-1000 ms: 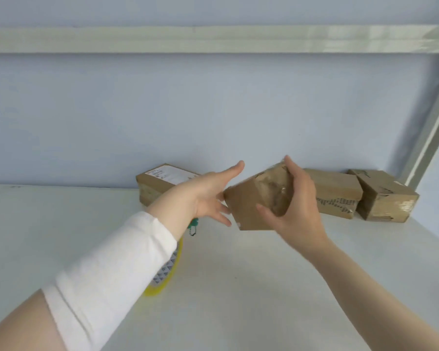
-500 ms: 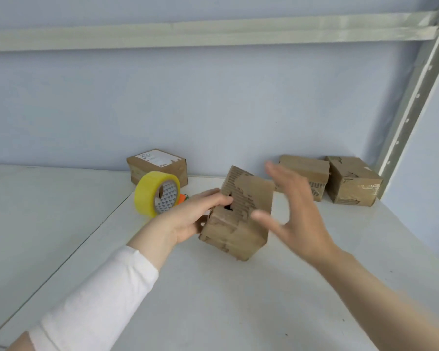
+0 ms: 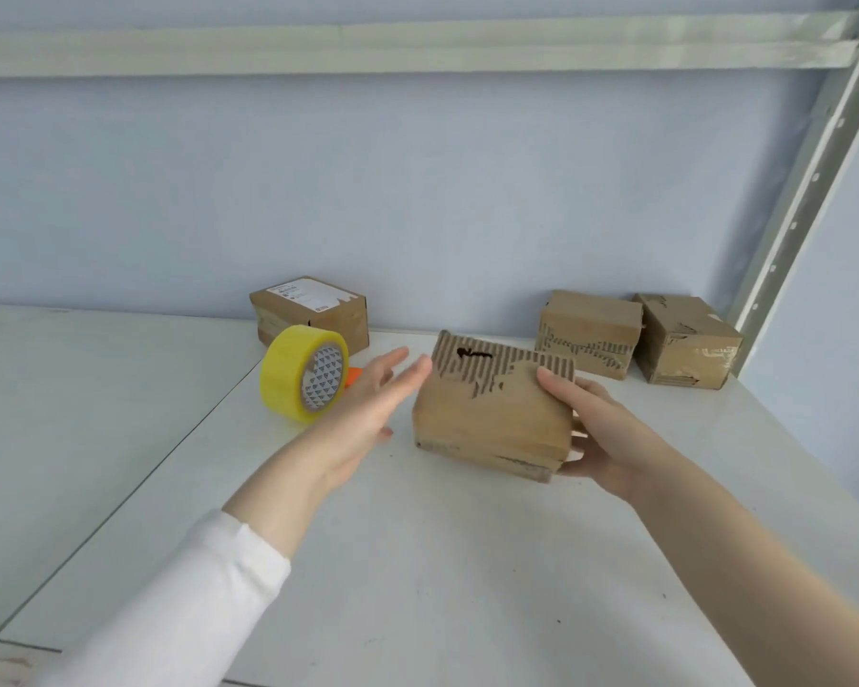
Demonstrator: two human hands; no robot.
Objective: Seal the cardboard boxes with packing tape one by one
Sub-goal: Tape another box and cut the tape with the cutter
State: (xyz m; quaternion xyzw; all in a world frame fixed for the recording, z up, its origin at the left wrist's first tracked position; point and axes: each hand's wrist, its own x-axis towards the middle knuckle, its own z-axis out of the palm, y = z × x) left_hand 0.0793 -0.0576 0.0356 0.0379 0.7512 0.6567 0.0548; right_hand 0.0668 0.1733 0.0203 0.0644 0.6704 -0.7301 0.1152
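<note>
A worn cardboard box (image 3: 492,414) lies in the middle of the white tabletop (image 3: 442,562), its top skin torn away at the far end so the ribbed corrugation shows, with a dark hole in it. The right hand (image 3: 596,433) holds this box at its right end, thumb laid on top and fingers curled against the side; whether that end is lifted clear of the tabletop I cannot tell. The left hand (image 3: 368,409), its arm in a white sleeve (image 3: 184,602), is spread wide with straight fingers just to the left of the box, fingertips near its far left corner, and I cannot tell if they touch it.

Left of the box, beyond the left hand, a roll of yellow packing tape (image 3: 304,380) stands on its edge, and a bit of something orange (image 3: 353,376) shows behind it. Behind and to the left of the box, against the wall, sits a labelled box (image 3: 313,309). Behind and to the right of it sit two more boxes side by side, the nearer one (image 3: 588,334) and the farther one (image 3: 688,339), both scuffed.
</note>
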